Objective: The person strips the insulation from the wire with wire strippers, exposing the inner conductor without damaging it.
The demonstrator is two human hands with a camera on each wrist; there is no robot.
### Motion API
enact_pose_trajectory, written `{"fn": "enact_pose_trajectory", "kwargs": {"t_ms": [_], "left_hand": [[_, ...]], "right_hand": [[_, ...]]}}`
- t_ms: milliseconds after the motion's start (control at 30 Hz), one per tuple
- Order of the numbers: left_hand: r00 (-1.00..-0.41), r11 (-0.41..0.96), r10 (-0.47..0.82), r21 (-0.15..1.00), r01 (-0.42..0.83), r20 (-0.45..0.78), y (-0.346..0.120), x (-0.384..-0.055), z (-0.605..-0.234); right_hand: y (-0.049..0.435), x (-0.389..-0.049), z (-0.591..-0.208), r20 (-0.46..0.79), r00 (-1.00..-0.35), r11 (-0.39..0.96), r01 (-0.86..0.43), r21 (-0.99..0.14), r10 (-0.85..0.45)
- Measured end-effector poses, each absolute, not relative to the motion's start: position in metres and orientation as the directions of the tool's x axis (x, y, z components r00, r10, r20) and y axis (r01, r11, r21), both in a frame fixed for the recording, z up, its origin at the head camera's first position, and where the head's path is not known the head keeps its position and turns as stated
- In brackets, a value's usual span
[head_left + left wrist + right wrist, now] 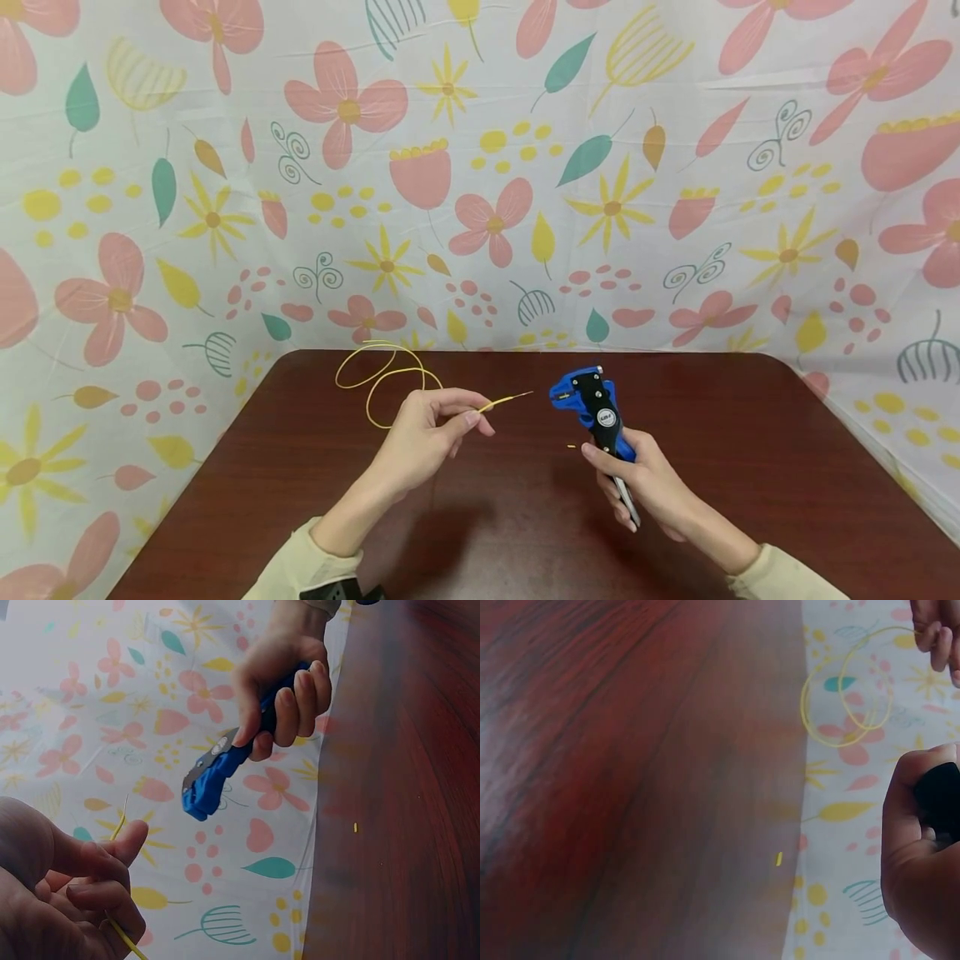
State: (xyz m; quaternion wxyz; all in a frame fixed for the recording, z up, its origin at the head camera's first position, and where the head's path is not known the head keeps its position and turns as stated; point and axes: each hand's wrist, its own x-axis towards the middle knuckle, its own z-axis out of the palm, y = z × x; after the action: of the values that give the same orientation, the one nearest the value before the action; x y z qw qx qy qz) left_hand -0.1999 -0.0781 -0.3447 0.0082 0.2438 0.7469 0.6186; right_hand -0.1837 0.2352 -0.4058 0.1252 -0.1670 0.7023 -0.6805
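Note:
My left hand (431, 433) pinches a thin yellow wire (498, 404) between thumb and fingers. The wire's tip is bare metal and points right, towards the tool. Behind the hand the rest of the wire hangs in loose loops (808, 712). In my right hand (648, 475) I grip a blue and black wire stripper (597, 408) by its handles, head up. Its jaws are apart from the wire tip, with a small gap between. The left wrist view shows the stripper head (204, 791) and the right hand's curled fingers (304, 709). The right wrist view shows only part of the black handle (939, 799).
A short piece of yellow insulation (572, 446) lies on the dark reddish-brown table (510, 533), just left of the right hand. A white flower-printed cloth (480, 292) hangs behind the table and along its sides.

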Motion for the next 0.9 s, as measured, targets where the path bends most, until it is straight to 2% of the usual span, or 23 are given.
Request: {"fn": "enact_pose_trajectory", "kwargs": {"t_ms": [300, 600, 900], "left_hand": [[-0.884, 0.112, 0.375, 0.933, 0.343, 0.280, -0.078, -0.200, -0.345], [-0.878, 0.111, 0.382, 0.929, 0.352, 0.287, -0.077, -0.201, -0.346], [-0.881, 0.115, 0.378, 0.930, 0.348, 0.283, -0.077, -0.200, -0.345]], "right_hand": [[0.243, -0.187, -0.412, -0.090, -0.899, 0.059, 0.072, -0.996, -0.428], [0.248, -0.193, -0.417, -0.149, -0.883, 0.072, 0.131, -0.989, -0.445], [0.252, -0.196, -0.418, -0.232, -0.885, 0.146, 0.188, -0.971, -0.404]]}}
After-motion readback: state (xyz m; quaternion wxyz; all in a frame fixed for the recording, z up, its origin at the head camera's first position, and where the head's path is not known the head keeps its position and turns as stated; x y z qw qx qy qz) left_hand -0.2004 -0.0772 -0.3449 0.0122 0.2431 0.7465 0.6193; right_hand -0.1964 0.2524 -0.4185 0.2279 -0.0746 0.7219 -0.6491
